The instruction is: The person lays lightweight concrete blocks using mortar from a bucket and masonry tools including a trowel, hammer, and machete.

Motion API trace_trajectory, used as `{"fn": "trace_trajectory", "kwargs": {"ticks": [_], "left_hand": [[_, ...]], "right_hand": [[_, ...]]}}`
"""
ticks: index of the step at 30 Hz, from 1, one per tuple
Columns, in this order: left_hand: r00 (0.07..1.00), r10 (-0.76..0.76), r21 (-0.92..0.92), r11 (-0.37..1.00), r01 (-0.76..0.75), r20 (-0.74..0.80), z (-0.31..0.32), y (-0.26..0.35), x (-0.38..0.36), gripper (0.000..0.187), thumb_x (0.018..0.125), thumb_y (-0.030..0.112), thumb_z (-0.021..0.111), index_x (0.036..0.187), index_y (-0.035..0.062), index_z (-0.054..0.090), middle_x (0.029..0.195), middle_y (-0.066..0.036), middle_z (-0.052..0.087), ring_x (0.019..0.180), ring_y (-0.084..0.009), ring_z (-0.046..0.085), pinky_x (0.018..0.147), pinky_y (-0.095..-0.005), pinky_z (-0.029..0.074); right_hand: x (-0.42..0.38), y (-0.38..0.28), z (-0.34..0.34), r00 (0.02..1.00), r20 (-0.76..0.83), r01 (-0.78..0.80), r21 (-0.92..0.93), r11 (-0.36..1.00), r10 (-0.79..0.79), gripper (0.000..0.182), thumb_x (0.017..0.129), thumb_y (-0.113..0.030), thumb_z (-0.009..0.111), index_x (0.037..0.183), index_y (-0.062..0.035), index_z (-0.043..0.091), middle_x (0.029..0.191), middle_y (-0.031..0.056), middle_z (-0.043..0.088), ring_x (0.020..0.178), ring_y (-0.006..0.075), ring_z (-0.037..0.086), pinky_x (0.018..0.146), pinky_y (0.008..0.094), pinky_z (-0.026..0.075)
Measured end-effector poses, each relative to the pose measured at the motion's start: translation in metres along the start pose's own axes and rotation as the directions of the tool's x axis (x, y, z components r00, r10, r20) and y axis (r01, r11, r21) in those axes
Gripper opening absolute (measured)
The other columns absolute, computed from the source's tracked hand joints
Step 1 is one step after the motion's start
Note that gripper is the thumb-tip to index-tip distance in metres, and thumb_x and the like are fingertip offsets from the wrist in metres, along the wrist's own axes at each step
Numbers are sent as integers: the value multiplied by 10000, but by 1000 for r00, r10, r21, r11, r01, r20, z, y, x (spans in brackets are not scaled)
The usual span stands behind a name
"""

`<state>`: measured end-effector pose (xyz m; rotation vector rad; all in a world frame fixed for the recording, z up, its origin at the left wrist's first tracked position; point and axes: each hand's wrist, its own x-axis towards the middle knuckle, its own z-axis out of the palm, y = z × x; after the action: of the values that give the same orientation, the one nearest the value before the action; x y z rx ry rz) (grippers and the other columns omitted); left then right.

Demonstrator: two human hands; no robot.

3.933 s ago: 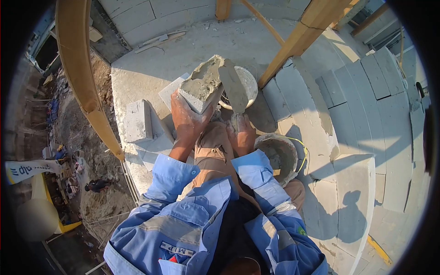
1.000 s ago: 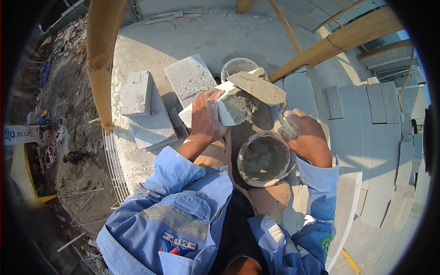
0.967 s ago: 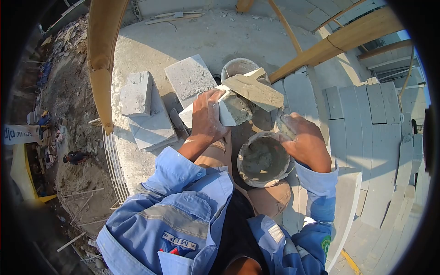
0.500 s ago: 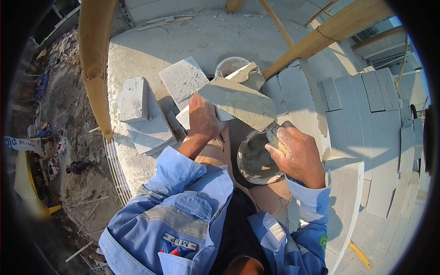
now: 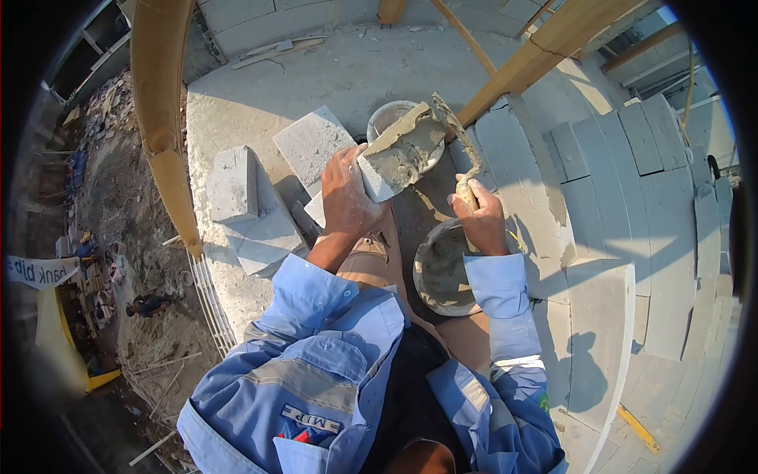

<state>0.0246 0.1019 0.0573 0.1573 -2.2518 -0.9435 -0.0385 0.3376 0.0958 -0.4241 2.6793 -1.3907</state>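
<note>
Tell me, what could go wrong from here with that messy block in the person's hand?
The block could slip: only the left hand is seen gripping it, and wet-looking mix coats it. The trowel, held close by in the right hand, might knock some of that mix loose. Also, the small block stacked near the floor's left edge might fall if bumped, and there is a person on the ground below.
</note>
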Motion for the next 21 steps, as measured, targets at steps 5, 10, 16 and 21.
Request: {"fn": "trace_trajectory", "kwargs": {"ticks": [5,10,16,21], "left_hand": [[999,47,5,999,-47,-9,3,0,11,811,654,273,864,1327,41,475,1244,-177,547,1160,-373,530,966,-480,412],[999,52,18,998,-52,12,7,2,21,813,661,268,866,1333,45,465,1228,-172,546,1152,-376,529,955,-476,416],[997,36,41,998,-39,66,11,4,27,814,659,260,872,1333,55,463,1219,-166,546,1150,-369,526,947,-475,420],[997,46,57,997,-50,67,12,7,31,801,648,251,876,1314,39,484,1189,-165,542,1130,-362,529,944,-456,435]], "right_hand": [[3,9,1,986,0,166,-85,982,-167,429,803,-154,734,1170,56,659,1043,228,706,937,313,695,849,345,523],[-4,6,-6,919,0,386,-215,897,-395,333,776,-149,739,1022,65,669,976,249,681,903,420,665,789,415,539],[-23,-23,-23,949,201,274,-150,950,-242,455,750,-93,773,1183,0,668,1014,189,712,874,300,695,795,343,542],[-41,-32,-30,930,214,323,-81,943,-300,432,766,-167,773,1176,-64,684,1044,184,700,923,377,677,780,404,547]]}}
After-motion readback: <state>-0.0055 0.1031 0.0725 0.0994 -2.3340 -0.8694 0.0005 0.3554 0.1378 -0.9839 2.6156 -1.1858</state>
